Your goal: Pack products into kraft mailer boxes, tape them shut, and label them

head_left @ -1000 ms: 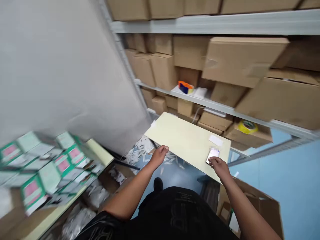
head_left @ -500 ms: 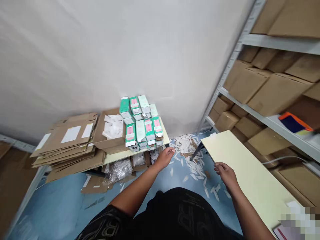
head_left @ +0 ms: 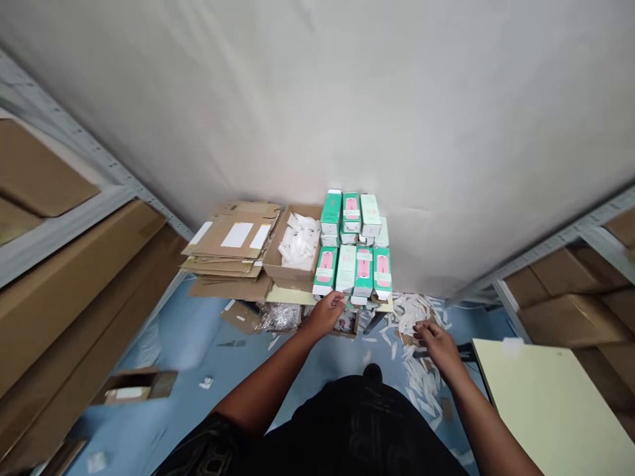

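Observation:
A stack of green and white small boxes (head_left: 354, 248) with pink panels stands on a low pale table (head_left: 288, 295) against the white wall. My left hand (head_left: 328, 311) reaches toward the bottom front of that stack, fingers loosely curled, holding nothing I can see. My right hand (head_left: 436, 342) hovers to the right over the floor, fingers half curled and apart, with nothing in it. An open cardboard box (head_left: 292, 248) full of white packets sits left of the stack.
Flattened cardboard sheets (head_left: 233, 244) lie piled on the table's left. White paper strips (head_left: 417, 317) litter the blue floor. A pale yellow tabletop (head_left: 546, 396) is at lower right. Metal shelves with brown cartons (head_left: 64, 291) flank both sides. A small carton (head_left: 133, 387) lies on the floor.
My view has swung left from the shelf and yellow table to the wall table. My right hand left the phone-like thing on the yellow table. Both hands now approach the green boxes.

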`<state>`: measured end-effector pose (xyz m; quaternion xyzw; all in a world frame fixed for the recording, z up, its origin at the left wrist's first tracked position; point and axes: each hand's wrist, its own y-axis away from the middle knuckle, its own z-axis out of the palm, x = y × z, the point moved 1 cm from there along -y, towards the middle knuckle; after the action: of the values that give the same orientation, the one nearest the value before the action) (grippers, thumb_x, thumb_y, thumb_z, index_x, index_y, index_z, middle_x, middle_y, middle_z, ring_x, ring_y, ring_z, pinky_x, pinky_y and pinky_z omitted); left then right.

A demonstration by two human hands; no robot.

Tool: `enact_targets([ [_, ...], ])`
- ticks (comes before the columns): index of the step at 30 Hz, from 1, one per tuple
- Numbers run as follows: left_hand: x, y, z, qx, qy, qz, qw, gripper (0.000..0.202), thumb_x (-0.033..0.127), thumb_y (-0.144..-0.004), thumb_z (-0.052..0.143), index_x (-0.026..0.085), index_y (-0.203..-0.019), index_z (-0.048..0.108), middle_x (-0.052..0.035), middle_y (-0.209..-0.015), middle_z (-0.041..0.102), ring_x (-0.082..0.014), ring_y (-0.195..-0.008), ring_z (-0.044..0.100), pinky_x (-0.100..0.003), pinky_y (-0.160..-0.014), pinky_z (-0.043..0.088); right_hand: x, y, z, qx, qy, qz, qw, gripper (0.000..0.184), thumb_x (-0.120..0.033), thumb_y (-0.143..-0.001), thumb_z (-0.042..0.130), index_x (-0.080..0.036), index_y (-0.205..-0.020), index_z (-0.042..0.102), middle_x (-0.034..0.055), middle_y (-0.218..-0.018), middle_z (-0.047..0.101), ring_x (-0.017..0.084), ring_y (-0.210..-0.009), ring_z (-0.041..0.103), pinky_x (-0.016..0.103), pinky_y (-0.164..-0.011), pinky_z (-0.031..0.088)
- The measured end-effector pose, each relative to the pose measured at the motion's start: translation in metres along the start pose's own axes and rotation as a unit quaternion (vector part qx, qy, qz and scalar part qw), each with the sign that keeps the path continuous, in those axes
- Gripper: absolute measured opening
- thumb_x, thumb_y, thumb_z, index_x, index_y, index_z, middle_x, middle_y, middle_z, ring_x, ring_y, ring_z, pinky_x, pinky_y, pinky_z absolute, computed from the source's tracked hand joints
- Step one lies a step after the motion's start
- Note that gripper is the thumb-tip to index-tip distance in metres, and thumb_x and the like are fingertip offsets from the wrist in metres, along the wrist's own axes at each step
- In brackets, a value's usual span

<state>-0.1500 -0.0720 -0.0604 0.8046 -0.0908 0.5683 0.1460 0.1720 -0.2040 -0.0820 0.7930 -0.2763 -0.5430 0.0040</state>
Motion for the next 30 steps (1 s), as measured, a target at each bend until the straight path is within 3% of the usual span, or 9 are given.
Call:
enact_targets([
  [6, -0.001, -0.014, -0.023, 0.11, -0.021, -0.047, 0.993, 0.04, 0.051, -0.088, 0.056, 0.021, -0.112, 0.068, -0.0074, -0.11, 0.074, -0.0253, -0.103, 0.069, -0.037, -0.092, 0.053, -0.045, -0.081, 0.027, -0.098, 0.007, -0.072, 0.993, 0.042, -0.055, -0.082, 0.061, -0.02, -0.101, 0.073, 0.0074, -0.092, 0.078, 0.027, -0.088, 0.073, 0.035, -0.076, 0.055],
  [10, 0.004, -0.025, -0.025, 0.179, -0.023, -0.07, 0.981, 0.04, 0.049, -0.087, 0.058, 0.021, -0.114, 0.067, -0.0079, -0.115, 0.074, -0.0257, -0.105, 0.069, -0.037, -0.093, 0.053, -0.07, -0.126, 0.037, -0.148, 0.037, -0.114, 0.982, 0.038, -0.051, -0.082, 0.059, -0.021, -0.099, 0.075, 0.006, -0.093, 0.078, 0.027, -0.089, 0.071, 0.033, -0.075, 0.052],
  [14, 0.005, -0.031, -0.019, 0.217, -0.017, -0.078, 0.973, 0.038, 0.045, -0.086, 0.061, 0.02, -0.114, 0.067, -0.0088, -0.116, 0.073, -0.0249, -0.104, 0.069, -0.038, -0.093, 0.054, -0.082, -0.151, 0.047, -0.191, 0.054, -0.135, 0.971, 0.035, -0.05, -0.082, 0.061, -0.023, -0.096, 0.076, 0.0053, -0.097, 0.078, 0.027, -0.093, 0.071, 0.034, -0.079, 0.052],
  [18, 0.002, -0.034, -0.024, 0.223, -0.031, -0.067, 0.972, 0.035, 0.041, -0.085, 0.063, 0.02, -0.113, 0.067, -0.0091, -0.115, 0.073, -0.0251, -0.105, 0.068, -0.038, -0.092, 0.054, -0.087, -0.158, 0.063, -0.222, 0.038, -0.129, 0.966, 0.037, -0.051, -0.081, 0.061, -0.022, -0.1, 0.074, 0.0062, -0.102, 0.077, 0.027, -0.091, 0.073, 0.035, -0.078, 0.055],
  [20, 0.001, -0.038, -0.033, 0.219, -0.037, -0.06, 0.973, 0.035, 0.039, -0.086, 0.063, 0.02, -0.115, 0.066, -0.0096, -0.116, 0.072, -0.0252, -0.107, 0.068, -0.039, -0.093, 0.054, -0.093, -0.161, 0.071, -0.211, 0.036, -0.125, 0.969, 0.04, -0.052, -0.081, 0.061, -0.022, -0.105, 0.073, 0.0062, -0.099, 0.078, 0.026, -0.086, 0.073, 0.035, -0.076, 0.056],
  [24, 0.013, -0.067, -0.058, 0.213, -0.081, -0.029, 0.973, 0.045, 0.038, -0.086, 0.065, 0.02, -0.126, 0.061, -0.0123, -0.128, 0.066, -0.0278, -0.115, 0.065, -0.042, -0.098, 0.052, -0.123, -0.174, 0.081, -0.116, 0.055, -0.157, 0.979, 0.045, -0.052, -0.08, 0.061, -0.023, -0.114, 0.071, 0.0062, -0.102, 0.078, 0.027, -0.092, 0.072, 0.036, -0.08, 0.055],
  [30, 0.052, -0.161, -0.087, 0.227, -0.189, 0.083, 0.952, 0.086, 0.041, -0.08, 0.076, 0.02, -0.154, 0.037, -0.0174, -0.159, 0.039, -0.0346, -0.148, 0.036, -0.047, -0.12, 0.033, -0.182, -0.171, 0.107, -0.051, 0.052, -0.192, 0.979, 0.045, -0.05, -0.082, 0.06, -0.023, -0.116, 0.07, 0.0078, -0.113, 0.076, 0.027, -0.102, 0.07, 0.036, -0.089, 0.052],
])
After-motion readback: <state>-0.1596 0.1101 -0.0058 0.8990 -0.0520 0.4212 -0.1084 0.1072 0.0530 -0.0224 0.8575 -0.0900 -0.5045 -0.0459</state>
